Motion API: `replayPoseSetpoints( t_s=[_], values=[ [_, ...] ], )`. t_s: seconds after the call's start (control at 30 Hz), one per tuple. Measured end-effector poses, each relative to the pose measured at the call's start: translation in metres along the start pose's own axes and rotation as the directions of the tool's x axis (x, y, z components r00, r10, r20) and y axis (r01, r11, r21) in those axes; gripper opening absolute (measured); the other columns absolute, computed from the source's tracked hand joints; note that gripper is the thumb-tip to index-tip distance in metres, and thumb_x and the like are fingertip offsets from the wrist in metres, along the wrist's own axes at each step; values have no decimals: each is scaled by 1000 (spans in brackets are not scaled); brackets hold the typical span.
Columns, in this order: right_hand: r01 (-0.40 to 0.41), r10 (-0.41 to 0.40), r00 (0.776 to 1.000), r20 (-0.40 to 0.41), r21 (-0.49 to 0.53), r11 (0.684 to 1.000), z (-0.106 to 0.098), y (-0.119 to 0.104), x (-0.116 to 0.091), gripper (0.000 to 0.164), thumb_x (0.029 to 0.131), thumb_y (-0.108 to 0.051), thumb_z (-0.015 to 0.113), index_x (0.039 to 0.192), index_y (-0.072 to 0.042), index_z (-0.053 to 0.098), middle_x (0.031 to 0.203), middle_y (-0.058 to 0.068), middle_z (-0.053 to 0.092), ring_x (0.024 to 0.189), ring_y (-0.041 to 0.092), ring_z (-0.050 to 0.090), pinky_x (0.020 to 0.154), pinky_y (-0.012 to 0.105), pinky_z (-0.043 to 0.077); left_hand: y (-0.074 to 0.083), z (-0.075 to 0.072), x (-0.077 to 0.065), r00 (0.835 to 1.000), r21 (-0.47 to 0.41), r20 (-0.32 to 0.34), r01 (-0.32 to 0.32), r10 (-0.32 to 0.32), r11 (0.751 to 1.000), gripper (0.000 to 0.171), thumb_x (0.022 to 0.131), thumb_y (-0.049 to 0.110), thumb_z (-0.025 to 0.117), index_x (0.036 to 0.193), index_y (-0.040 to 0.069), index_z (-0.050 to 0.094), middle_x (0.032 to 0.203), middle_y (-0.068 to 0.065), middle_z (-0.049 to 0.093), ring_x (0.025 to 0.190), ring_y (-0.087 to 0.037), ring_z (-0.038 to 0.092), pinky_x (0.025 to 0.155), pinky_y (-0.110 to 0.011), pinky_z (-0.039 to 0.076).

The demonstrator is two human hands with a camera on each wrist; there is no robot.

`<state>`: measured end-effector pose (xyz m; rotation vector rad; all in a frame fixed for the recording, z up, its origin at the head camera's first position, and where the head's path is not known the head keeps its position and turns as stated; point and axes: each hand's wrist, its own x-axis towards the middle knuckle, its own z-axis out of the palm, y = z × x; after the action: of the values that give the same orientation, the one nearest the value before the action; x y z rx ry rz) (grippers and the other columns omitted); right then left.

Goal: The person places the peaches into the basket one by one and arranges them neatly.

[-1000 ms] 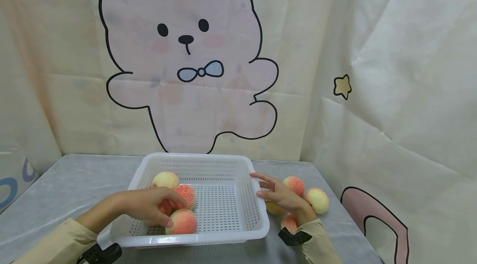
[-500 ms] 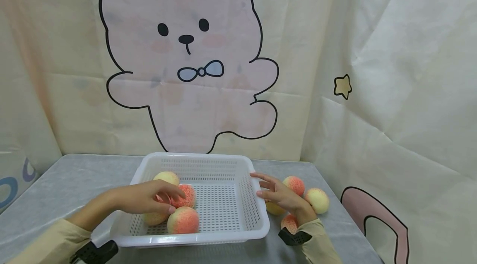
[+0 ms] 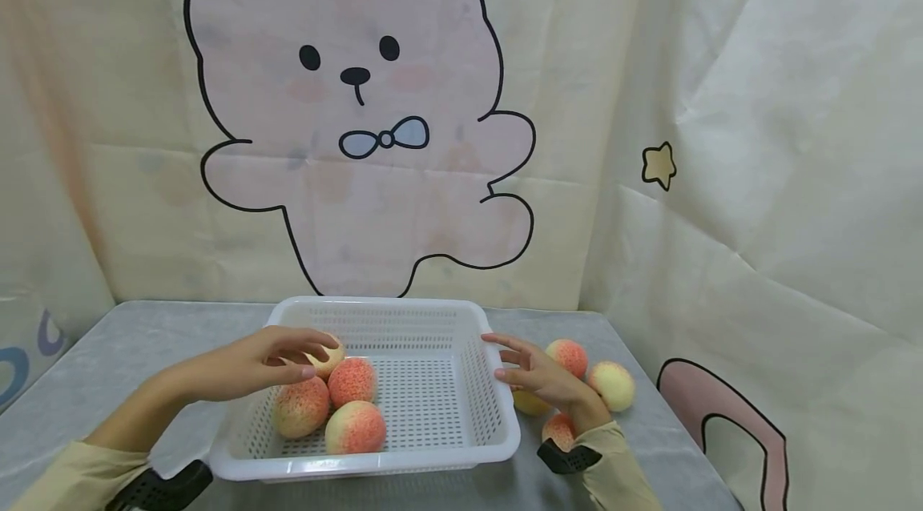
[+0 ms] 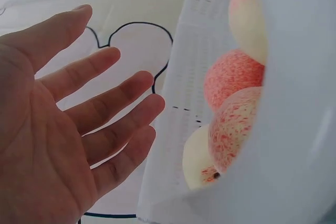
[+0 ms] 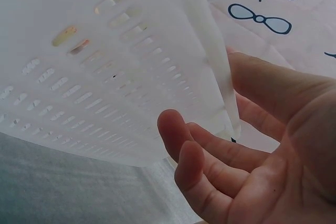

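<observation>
A white slotted plastic basket (image 3: 461, 459) holds several red-and-yellow peaches in its left part, among them a speckled peach (image 3: 301, 408) and a front peach (image 3: 356, 428). My left hand (image 3: 241, 363) hovers over the basket's left side, fingers spread and holding nothing; the left wrist view shows its bare palm (image 4: 47, 145) beside the basket wall. With my right hand (image 3: 548, 383) I hold the basket's right rim. In the right wrist view the thumb (image 5: 273, 85) goes over the rim, its tip hidden, and curled fingers (image 5: 176, 129) lie outside the wall.
Right of the basket, around my right forearm, lie several more peaches: a red peach (image 3: 567, 355), a pale yellow peach (image 3: 611, 387) and a partly hidden peach (image 3: 558, 431). The grey-covered table (image 3: 180, 327) ends at a curtain (image 3: 562, 239) printed with a bear.
My left hand has let go of the speckled peach and moved up and left off it, leaving it at the basket's left. My right hand has stayed at the rim.
</observation>
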<state>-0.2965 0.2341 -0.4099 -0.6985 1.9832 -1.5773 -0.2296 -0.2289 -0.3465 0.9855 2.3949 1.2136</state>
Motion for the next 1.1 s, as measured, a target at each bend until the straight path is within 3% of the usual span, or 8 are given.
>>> replayPoseSetpoints(
  t_s=[0.17,0.33,0.43,0.6,0.67,0.8,0.97,1.1],
  values=[
    [11,-11,1000,-3,-8,1000,0,2,0,66,103,-14,58,159,-4,26,150,33,43,119,18,62,92,35,58,-5,-4,-9,997,-4,-58,53,-53,999,44,104,23,55,146,12,51,141,-20,59,124,-29,62,87,-24,53],
    [9,-9,1000,2,-2,1000,1,3,0,65,103,-14,59,159,-6,27,149,34,44,118,18,62,92,35,57,-15,-9,-19,985,-9,-160,58,-59,998,42,105,21,52,146,10,50,138,-22,60,121,-12,62,87,-27,54],
    [6,-6,1000,6,-1,1000,1,4,0,65,103,-14,58,159,-6,27,149,33,44,118,17,63,92,35,57,-21,-12,-25,959,20,-270,90,-81,996,42,106,23,52,146,11,49,141,-20,59,123,-12,61,89,-37,56],
    [6,-6,1000,0,-11,1000,0,5,-1,65,103,-13,58,159,-8,27,148,30,46,118,16,63,92,35,57,-36,-14,-33,903,71,-411,166,-123,984,47,106,26,52,149,8,45,146,-20,55,130,-42,53,89,-62,53],
    [1,-1,1000,-2,-16,1000,-1,4,-1,65,103,-14,58,159,-9,28,149,28,46,118,15,63,93,35,57,-44,-15,-36,891,85,-432,194,-140,977,48,106,26,52,151,9,44,145,-19,55,130,-39,52,90,-62,51],
    [0,-1,1000,-7,-23,1000,-1,4,-2,65,102,-15,59,159,-9,28,149,28,46,118,16,63,94,36,57,-56,-15,-38,893,45,-406,232,-194,972,51,107,31,50,153,12,41,147,-21,52,130,-36,52,89,-58,52],
    [2,-2,1000,-10,-26,1000,-2,1,-2,64,102,-16,59,159,-11,29,150,27,46,119,19,63,93,36,57,-68,-17,-39,920,-138,-264,263,-291,955,62,108,31,47,161,10,23,159,-32,33,134,-52,49,90,-56,56],
    [12,-12,1000,-6,-52,999,-2,-3,-3,62,103,-17,59,158,-13,32,150,27,47,118,22,64,93,39,57,-74,-16,-38,918,-228,-171,315,-357,921,67,107,32,48,163,12,17,158,-34,32,128,-39,57,88,-52,57]
  ],
)
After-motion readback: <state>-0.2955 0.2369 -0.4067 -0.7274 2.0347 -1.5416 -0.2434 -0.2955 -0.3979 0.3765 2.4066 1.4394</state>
